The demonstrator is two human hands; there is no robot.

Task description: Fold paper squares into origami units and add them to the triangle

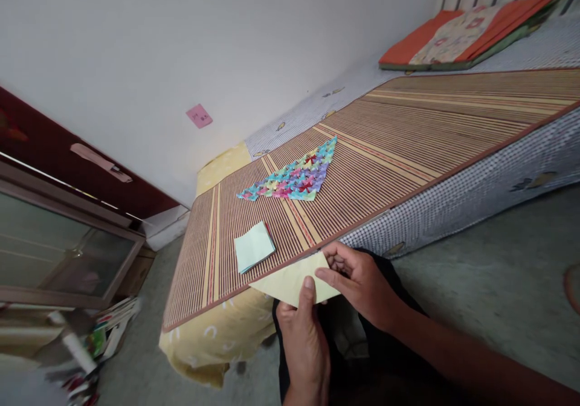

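Observation:
Both my hands hold a pale yellow paper, folded into a triangle, just off the near edge of the bed. My left hand grips it from below with the thumb pressed on top. My right hand pinches its right end with curled fingers. On the striped bamboo mat lies a small stack of square papers with a light green sheet on top. Farther back rests a triangular patchwork of many coloured folded paper pieces.
The mat covers a bed with a checked sheet and a yellow cover at the near corner. A folded orange quilt lies at the far end. A glass-fronted cabinet and scattered clutter stand left, by the white wall.

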